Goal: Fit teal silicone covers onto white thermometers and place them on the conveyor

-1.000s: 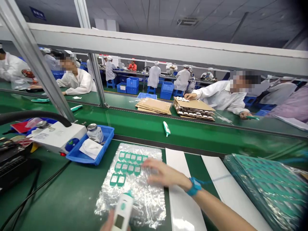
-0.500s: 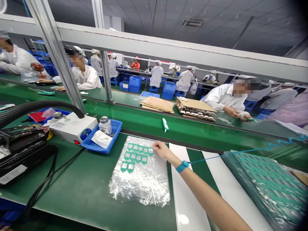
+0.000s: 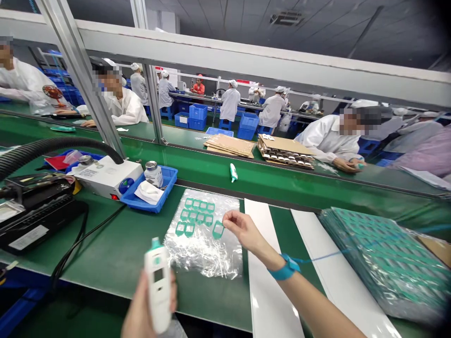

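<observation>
"Green-rimmed piece (image 3: 215, 233): position?"

"Pinched in the right hand (image 3: 244, 230) grip, over the right side of the clear plastic sheet (image 3: 206, 260); contact with the sheet cannot be determined."

"State of the left hand (image 3: 141, 303)?"

"Grip closed around the white device (image 3: 158, 293), near side, left of the sheet."

"Adjacent items?"

"Similar pieces (image 3: 192, 216): three rows on the sheet, left of the held one. Blue tray (image 3: 165, 191): farther left on the worktop (image 3: 105, 253). White panel (image 3: 266, 303): right of the sheet."

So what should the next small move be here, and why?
Probably carry the green-framed piece across to the white device: the right hand pinches that piece by its edge, and the left hand holds the device with its dark window in view.
</observation>
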A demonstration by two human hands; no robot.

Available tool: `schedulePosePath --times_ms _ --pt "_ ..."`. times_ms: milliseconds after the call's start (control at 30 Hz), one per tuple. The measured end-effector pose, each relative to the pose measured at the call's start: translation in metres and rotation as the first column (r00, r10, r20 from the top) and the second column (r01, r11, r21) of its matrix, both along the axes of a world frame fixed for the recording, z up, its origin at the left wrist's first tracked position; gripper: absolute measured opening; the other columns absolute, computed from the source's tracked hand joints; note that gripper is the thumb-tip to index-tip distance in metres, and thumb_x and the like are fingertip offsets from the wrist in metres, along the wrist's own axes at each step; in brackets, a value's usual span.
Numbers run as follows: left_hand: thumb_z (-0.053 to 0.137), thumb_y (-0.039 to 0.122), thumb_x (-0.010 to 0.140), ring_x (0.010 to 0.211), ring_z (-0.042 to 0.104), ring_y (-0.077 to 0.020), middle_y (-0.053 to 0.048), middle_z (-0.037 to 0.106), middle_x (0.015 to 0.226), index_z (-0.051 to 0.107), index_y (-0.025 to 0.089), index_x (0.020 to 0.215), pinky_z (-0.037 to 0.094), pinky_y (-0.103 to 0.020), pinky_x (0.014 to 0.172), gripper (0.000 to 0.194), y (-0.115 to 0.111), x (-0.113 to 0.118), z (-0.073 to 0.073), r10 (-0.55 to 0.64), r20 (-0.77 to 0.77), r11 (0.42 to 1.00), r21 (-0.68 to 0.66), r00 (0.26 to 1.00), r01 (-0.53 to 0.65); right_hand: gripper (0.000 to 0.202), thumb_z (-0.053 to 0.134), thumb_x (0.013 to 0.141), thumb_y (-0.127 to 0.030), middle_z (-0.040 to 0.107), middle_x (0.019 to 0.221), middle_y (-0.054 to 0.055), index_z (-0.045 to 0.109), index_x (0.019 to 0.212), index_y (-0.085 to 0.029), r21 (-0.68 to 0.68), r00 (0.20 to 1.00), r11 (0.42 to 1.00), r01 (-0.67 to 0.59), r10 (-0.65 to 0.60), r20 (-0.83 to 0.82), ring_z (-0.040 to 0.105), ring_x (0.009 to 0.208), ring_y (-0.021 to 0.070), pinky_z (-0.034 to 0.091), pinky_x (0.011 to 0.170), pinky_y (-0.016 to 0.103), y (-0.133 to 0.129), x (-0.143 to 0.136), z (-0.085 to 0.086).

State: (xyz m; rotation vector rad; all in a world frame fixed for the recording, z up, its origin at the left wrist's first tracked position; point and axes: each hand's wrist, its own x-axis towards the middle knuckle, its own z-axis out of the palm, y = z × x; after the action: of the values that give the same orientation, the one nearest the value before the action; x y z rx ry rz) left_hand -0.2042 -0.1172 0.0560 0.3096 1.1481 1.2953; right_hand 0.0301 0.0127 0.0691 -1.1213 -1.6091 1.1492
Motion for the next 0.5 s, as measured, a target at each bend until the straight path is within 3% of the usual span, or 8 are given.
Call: schedulePosePath --times_ms 100,200,300,500 --pt "0.054 0.059 0.084 0.050 0.046 -0.0094 -0.003 0.063 0.070 0.061 0.015 0.092 0.036 -0.021 0.042 0.046 0.012 0.057 -0.004 -0.217 0.217 0.976 0.051 0.952 0.211 0.021 0.061 0.084 -0.039 0.055 0.071 0.000 0.057 0.076 -0.020 -0.029 1.000 0.999 -0.025 0.024 -0.016 0.048 0.068 0.0149 0.040 0.064 0.028 -0.037 -0.001 0.011" --pt "0.049 0.058 0.088 0.048 0.045 -0.0081 -0.003 0.062 0.071 0.060 0.014 0.089 0.034 -0.021 0.043 0.045 0.021 0.094 -0.010 -0.341 0.239 0.940 0.072 0.909 0.333 0.018 0.059 0.087 -0.035 0.057 0.074 0.000 0.057 0.077 -0.020 -0.046 1.000 0.998 -0.029 0.029 0.002 0.050 0.071 0.0152 0.041 0.066 0.028 -0.062 0.003 0.015" --pt "0.046 0.057 0.090 0.048 0.045 -0.0086 -0.001 0.059 0.066 0.059 0.016 0.088 0.033 -0.022 0.044 0.043 0.023 0.107 -0.011 -0.416 0.226 0.909 0.112 0.881 0.401 0.015 0.055 0.089 -0.031 0.056 0.075 -0.001 0.056 0.079 -0.020 -0.082 0.999 0.996 -0.040 0.038 -0.015 0.053 0.068 0.0144 0.043 0.063 0.027 -0.074 0.011 0.013" --pt "0.043 0.057 0.091 0.047 0.043 -0.0092 0.002 0.054 0.056 0.056 0.017 0.087 0.033 -0.022 0.046 0.042 0.016 0.112 -0.010 -0.473 0.151 0.881 0.105 0.868 0.461 0.012 0.054 0.089 -0.024 0.055 0.073 -0.002 0.055 0.078 -0.021 -0.066 1.000 0.998 -0.019 0.019 -0.001 0.055 0.064 0.0137 0.043 0.061 0.026 -0.083 0.018 0.008"
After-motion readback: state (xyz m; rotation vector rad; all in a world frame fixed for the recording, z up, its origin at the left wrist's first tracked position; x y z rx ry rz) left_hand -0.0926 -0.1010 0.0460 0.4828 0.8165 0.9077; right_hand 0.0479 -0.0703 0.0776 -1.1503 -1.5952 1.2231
